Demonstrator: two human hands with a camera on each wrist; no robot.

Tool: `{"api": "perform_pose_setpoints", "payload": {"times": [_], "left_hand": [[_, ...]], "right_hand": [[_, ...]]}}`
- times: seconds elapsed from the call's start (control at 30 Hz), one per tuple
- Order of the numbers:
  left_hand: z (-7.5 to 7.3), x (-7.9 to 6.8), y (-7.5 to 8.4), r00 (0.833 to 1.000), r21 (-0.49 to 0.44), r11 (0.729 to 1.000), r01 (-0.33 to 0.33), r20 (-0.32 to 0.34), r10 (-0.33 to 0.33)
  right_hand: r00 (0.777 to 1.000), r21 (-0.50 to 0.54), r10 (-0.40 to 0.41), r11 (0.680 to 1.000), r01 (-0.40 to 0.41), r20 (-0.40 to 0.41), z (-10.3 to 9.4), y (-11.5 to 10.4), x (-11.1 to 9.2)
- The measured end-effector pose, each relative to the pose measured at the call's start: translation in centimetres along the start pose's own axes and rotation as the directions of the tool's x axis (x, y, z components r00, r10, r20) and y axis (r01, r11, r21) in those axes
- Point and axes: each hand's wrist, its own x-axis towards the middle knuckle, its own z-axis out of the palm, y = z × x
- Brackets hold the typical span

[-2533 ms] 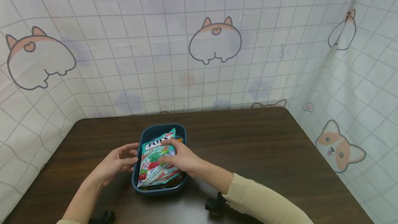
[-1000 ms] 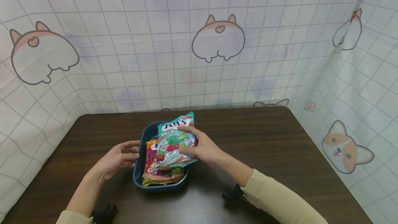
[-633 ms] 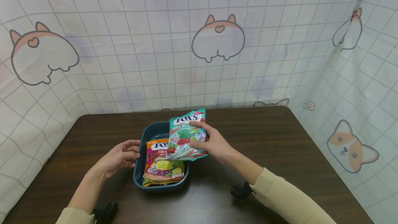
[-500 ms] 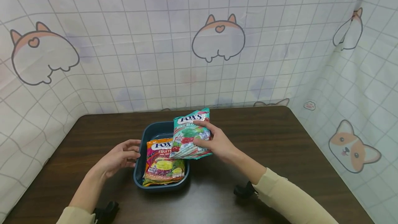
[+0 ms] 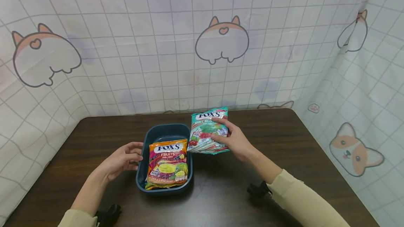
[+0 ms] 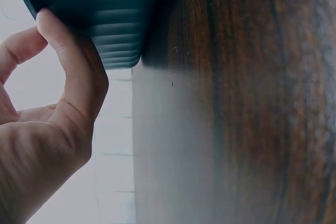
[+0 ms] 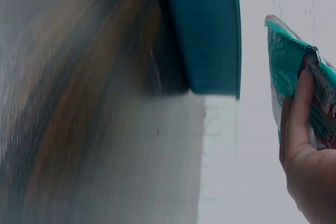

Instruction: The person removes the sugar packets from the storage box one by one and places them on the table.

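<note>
Head view: the blue tub beside the relaxed left hand was touched by its fingers, and the teal bag was gripped by the right hand.

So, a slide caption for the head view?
Right hand holds a teal plastic candy bag aloft near a rounded navy tub containing an orange-topped plastic bag; left hand beside the tub.

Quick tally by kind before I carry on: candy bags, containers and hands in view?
Candy bags: 2 visible (teal bag, Fruits bag; anything beneath the latter is hidden)
Containers: 1 (blue bin)
Hands: 2 (left hand, right hand)
Total: 5
</note>
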Motion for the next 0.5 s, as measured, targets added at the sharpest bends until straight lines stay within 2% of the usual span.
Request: {"api": "perform_pose_setpoints", "payload": {"times": [0.27, 0.5], "left_hand": [[0.0, 0.0, 0.1, 1.000, 0.001, 1.000, 0.003, -0.003, -0.003], [-0.1, -0.1, 0.0, 1.000, 0.015, 1.000, 0.011, -0.007, -0.010]], "right_hand": [[0.998, 0.027, 0.045, 0.999, -0.044, -0.043, -2.6, 0.7, 0.7], [0.996, -0.028, 0.069, 0.997, -0.070, -0.056, -3.8, 2.1, 1.3]]}}
